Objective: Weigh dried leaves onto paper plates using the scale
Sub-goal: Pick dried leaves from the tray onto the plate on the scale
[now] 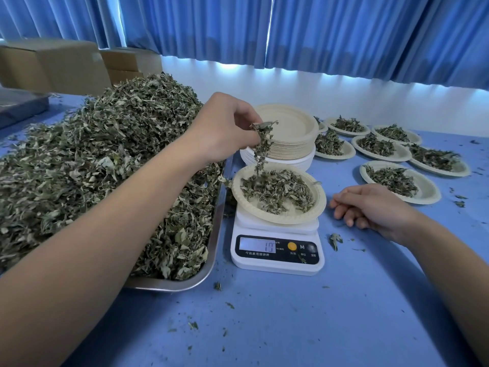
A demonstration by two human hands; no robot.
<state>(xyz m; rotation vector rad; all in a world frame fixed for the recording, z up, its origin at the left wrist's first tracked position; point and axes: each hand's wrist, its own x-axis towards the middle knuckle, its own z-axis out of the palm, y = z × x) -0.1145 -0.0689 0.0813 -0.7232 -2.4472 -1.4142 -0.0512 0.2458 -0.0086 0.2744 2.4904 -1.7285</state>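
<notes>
While left hand [225, 128] pinches leaf sprig [261, 144] above plate [280, 220] on scale [275, 263], I see sprig hanging, long axis vertical, tip down toward plate's left side. Right hand [370, 207] rests on table [291, 313] right of scale, fingers loosely curled, empty. Leaf heap [105, 144] fills tray [211, 250] at left.

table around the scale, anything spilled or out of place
Yes. Leaf crumbs are scattered across the blue table, with a bigger clump just right of the scale and a fragment on its button panel. Leaves also spill over the tray rim beside the scale.
</notes>
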